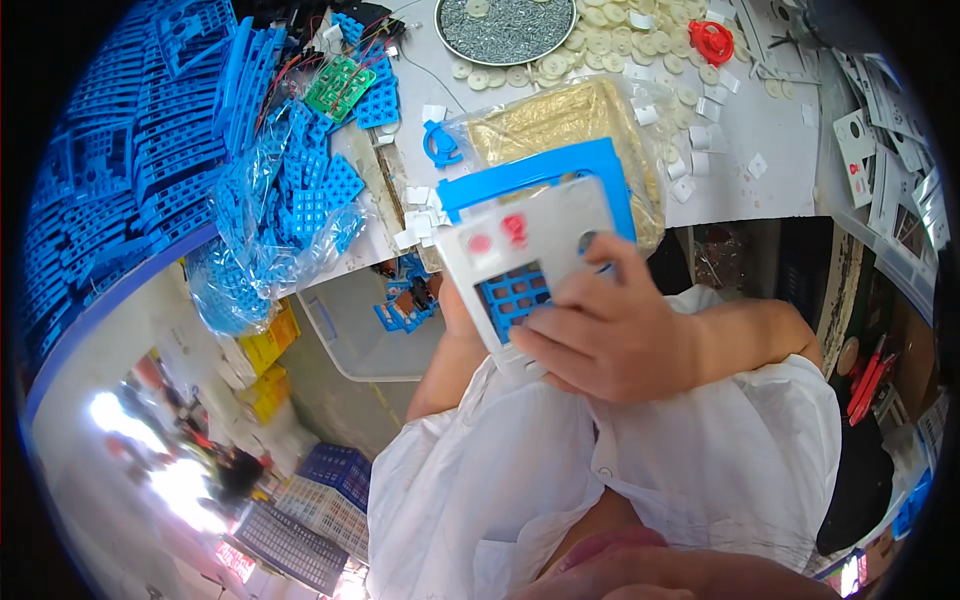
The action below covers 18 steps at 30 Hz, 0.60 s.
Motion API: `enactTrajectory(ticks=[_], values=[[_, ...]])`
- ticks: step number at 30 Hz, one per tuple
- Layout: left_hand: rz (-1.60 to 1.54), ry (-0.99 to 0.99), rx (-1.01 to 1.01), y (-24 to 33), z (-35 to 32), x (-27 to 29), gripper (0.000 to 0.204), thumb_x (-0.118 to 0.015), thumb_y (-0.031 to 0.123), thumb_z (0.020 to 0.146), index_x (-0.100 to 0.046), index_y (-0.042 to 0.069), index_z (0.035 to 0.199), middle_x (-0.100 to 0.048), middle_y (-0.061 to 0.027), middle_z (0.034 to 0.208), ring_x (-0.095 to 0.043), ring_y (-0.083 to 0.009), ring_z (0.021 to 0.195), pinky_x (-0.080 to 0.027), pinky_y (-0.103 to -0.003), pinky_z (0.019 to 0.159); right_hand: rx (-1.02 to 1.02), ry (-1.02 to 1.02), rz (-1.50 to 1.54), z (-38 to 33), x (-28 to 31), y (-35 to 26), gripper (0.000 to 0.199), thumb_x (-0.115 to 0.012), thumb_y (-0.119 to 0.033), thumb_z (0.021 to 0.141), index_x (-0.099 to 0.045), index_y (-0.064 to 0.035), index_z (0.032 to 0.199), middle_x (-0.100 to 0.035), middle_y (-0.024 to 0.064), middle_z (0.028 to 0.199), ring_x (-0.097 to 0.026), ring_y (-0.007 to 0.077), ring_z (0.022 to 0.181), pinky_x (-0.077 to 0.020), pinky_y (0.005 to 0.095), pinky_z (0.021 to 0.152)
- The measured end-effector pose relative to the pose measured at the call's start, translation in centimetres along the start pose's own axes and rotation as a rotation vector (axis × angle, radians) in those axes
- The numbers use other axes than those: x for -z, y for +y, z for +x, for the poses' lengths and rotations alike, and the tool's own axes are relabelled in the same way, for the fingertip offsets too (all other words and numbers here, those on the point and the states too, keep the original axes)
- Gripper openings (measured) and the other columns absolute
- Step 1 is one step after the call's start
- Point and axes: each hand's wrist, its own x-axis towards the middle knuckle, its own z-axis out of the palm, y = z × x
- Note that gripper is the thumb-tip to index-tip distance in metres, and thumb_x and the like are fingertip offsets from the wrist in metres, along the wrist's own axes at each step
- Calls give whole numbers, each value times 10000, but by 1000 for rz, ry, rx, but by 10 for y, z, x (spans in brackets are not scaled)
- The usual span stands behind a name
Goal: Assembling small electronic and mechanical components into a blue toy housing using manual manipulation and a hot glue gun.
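Right hand [605, 335] curled over a white panel [520, 255] with a blue keypad, held above the lap – left hand [455, 310] mostly hidden behind it, grip unclear – the panel could slip, being held off the bench

my right hand [600, 335] sits in front of my chest, forearm coming in from the right and bent across my body. its fingers [560, 325] are curled and pressed flat, the thumb stretched up above them. my left hand [455, 310] is mostly hidden just behind and left of the right one; only the wrist and bare forearm show, rising from below, so i can't tell its grip.
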Motion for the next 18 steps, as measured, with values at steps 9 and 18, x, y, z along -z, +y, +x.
enactTrajectory(ticks=[9,18], values=[[143,-2,-90,4,15,-29,878,-322,716,1011,-433,-5,1500,-512,-227,1491,-542,-392,1332,-460,-515,1113,11,22,91,8,2,13,416,-792,-176,636,-720,-54,1027,-630,33,1009,-563,236,948,-465,505,851],[166,-36,16,39,31,8,625,-406,475,1051,-473,14,1468,-618,-226,1359,-671,-345,1142,-591,-445,932,55,-185,154,31,11,54,539,-862,-254,601,-671,-138,1092,-631,27,1103,-556,241,1103,-449,416,961]])
